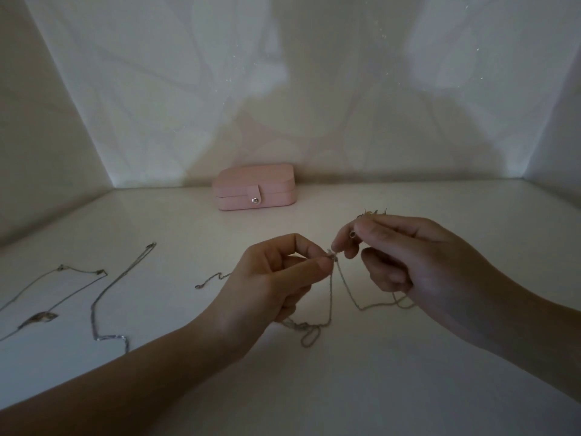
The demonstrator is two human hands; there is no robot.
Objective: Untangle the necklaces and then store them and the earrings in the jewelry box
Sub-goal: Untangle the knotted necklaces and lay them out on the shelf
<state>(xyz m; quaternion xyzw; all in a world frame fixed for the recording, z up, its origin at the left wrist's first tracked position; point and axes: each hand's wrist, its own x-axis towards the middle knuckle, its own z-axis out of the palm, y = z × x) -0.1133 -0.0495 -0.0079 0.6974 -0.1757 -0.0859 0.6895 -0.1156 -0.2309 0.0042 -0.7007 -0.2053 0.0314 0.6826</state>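
My left hand point(279, 281) and my right hand point(396, 253) meet above the middle of the white table, both pinching a small knot in a thin silver chain point(333, 297). The chain's loose loops hang down and trail on the table under both hands. Two separate necklaces lie spread out at the left: one with a leaf pendant point(37, 317) and a plain chain point(103, 297). A short chain end point(210, 280) shows left of my left hand. A closed pink jewelry box point(254, 187) with a snap tab stands at the back. Small silver earrings point(372, 212) peek out behind my right hand.
The white table point(314, 388) sits in a dim alcove, with a patterned back wall point(283, 89) and side walls closing in on the left and right. The jewelry box stands against the back wall.
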